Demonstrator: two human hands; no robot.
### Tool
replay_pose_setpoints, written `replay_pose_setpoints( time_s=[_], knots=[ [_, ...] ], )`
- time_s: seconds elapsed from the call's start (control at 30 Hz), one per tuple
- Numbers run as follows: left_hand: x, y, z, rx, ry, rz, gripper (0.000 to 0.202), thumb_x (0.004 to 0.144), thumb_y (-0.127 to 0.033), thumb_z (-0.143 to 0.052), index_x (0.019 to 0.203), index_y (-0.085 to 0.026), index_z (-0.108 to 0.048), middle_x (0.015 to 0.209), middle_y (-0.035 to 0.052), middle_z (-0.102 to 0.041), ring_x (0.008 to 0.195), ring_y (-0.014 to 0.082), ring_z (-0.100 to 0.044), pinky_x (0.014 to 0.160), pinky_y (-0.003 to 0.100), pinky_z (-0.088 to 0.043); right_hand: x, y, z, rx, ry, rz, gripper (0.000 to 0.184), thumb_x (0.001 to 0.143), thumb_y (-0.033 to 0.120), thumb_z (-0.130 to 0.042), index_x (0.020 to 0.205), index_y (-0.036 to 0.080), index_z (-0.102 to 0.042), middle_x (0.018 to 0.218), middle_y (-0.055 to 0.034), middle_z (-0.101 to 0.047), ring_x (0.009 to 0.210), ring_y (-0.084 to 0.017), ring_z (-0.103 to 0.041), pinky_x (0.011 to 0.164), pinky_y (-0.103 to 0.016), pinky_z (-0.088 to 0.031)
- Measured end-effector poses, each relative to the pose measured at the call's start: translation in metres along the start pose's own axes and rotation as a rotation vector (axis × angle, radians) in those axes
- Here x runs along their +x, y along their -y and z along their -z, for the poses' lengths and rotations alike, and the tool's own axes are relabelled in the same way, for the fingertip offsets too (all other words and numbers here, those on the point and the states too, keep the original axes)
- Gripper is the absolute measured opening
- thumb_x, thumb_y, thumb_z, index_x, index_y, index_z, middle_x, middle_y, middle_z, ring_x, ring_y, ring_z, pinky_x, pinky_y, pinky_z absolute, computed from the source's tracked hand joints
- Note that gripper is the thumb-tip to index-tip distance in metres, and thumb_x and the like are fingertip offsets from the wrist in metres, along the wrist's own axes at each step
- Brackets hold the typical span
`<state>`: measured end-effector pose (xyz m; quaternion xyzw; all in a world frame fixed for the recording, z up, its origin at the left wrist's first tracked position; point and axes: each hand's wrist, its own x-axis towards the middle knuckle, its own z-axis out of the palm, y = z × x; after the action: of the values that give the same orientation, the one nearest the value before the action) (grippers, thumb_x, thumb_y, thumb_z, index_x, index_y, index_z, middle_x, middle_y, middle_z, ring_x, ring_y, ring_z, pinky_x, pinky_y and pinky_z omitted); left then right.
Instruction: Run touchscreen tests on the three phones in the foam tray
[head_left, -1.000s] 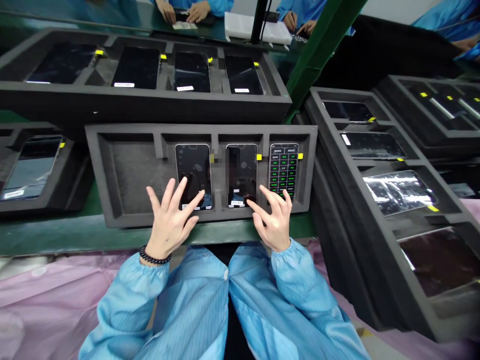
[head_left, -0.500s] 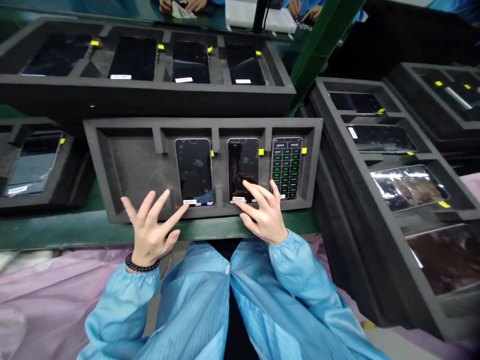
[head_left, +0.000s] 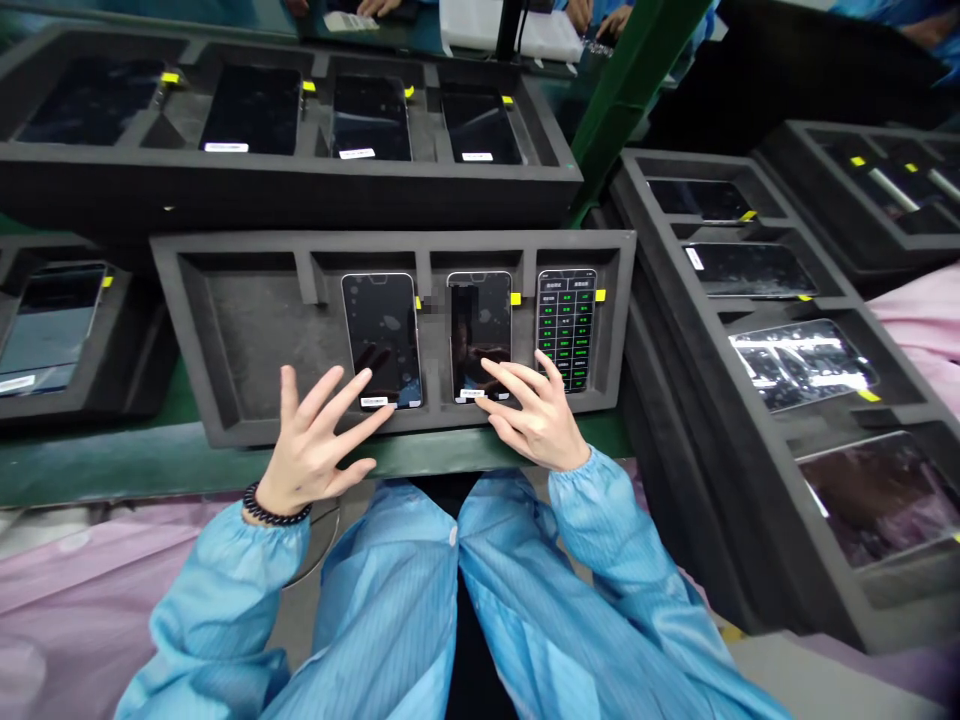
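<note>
Nearest the camera, two light-blue sleeves (head_left: 420, 600) run forward over pink sheeting (head_left: 67, 590), the left wrist wearing a dark bead bracelet (head_left: 271, 513). The left hand (head_left: 311, 455) is spread wide and holds nothing, its fingers fanned over the front lip of the grey foam tray (head_left: 247, 350), the index fingertip just at the bottom edge of the left phone (head_left: 380, 335). The right hand (head_left: 534, 420) is also open, fingers apart, gripping nothing; its fingertips lie on the lower end of the middle phone (head_left: 480, 325), near the white label there. Both phones lie flat and dark-screened in neighbouring slots of that tray, and just beside them to the right a lit phone (head_left: 567, 325) shows a grid of green boxes. The tray's wide left compartment holds no phone. The tray sits on a green bench edge (head_left: 150, 465). Beyond it a longer foam tray (head_left: 300, 190) carries four dark phones with yellow tabs. To the right, stacked trays (head_left: 750, 400) hold more phones, some with glare on the glass. At the far top edge, other people's hands (head_left: 592, 15) in blue sleeves show at another bench.
</note>
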<state>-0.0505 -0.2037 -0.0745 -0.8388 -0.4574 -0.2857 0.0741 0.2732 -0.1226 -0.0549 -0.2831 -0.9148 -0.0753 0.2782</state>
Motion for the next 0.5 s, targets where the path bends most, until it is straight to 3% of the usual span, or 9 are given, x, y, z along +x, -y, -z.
replay_pose_setpoints(
  time_s=[0.13,0.3,0.4,0.5],
  knots=[
    [0.012,0.007,-0.006,-0.044,0.093,-0.059,0.050,0.099,-0.057,-0.041,0.142,-0.037,-0.059,0.161,0.0048,-0.044,0.151,0.0340,-0.035,0.126,0.064,-0.005,-0.006,-0.003,0.006,0.025,-0.069,-0.046,0.023,0.096,0.023,-0.056,0.101,0.028,-0.078,0.143,-0.0028,-0.064,0.121,-0.022,-0.061,0.123,-0.051,-0.031],
    [0.020,0.014,-0.008,-0.095,0.142,-0.109,0.052,0.098,-0.058,-0.043,0.140,-0.033,-0.061,0.157,0.0094,-0.048,0.151,0.0346,-0.036,0.125,0.064,-0.010,-0.016,-0.008,0.015,0.003,-0.098,-0.083,0.025,0.096,0.021,-0.055,0.099,0.027,-0.079,0.139,-0.0040,-0.066,0.119,-0.023,-0.062,0.121,-0.052,-0.034],
    [0.016,0.013,-0.006,-0.070,0.068,-0.035,0.059,0.097,-0.066,-0.033,0.138,-0.035,-0.062,0.156,0.0072,-0.050,0.146,0.0339,-0.043,0.126,0.065,-0.011,-0.019,-0.010,0.014,-0.017,-0.065,-0.092,0.025,0.095,0.021,-0.055,0.100,0.028,-0.079,0.140,-0.0032,-0.066,0.118,-0.023,-0.063,0.120,-0.052,-0.034],
    [0.005,0.010,-0.003,-0.001,-0.084,-0.004,0.059,0.100,-0.060,-0.029,0.142,-0.033,-0.060,0.159,0.0091,-0.044,0.145,0.0348,-0.042,0.126,0.066,-0.013,-0.019,-0.012,0.012,-0.035,-0.036,-0.100,0.025,0.095,0.021,-0.056,0.100,0.029,-0.078,0.140,-0.0022,-0.066,0.119,-0.022,-0.063,0.120,-0.051,-0.035]
  ],
)
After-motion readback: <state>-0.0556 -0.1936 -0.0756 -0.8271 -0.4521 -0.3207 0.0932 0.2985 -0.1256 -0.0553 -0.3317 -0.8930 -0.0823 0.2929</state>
